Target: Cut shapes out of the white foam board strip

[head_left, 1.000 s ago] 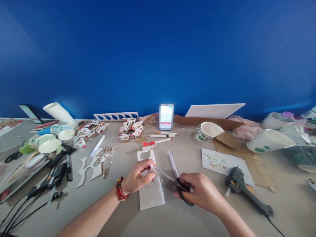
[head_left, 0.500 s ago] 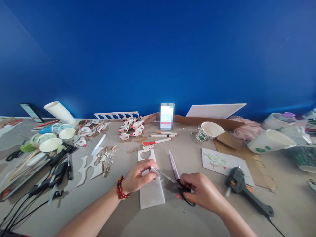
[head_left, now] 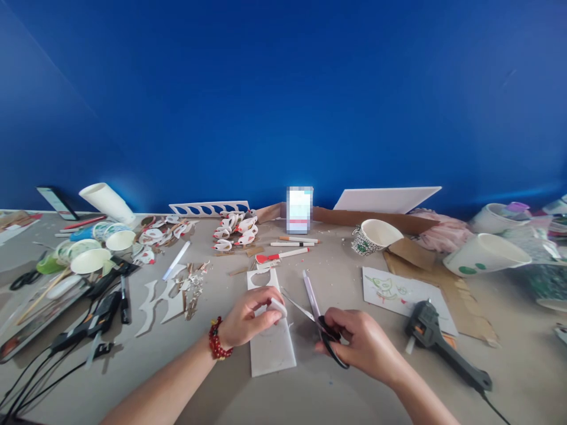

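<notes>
Before a deep blue wall, the grey bench (head_left: 310,389) is crowded with craft scraps. The left hand (head_left: 248,319) pinches a small white piece (head_left: 279,307) above a white foam strip (head_left: 271,345), near the bench's front edge. The right hand (head_left: 358,342) is closed around black-handled scissors (head_left: 316,321), whose blades are open just beside the piece.

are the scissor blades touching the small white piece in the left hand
Apart. The head view shows bare table between the scissors blade tips and the white piece pinched in the left hand.

no readable text, phone screen (head_left: 299,209) blurred, cup markings illegible
</notes>
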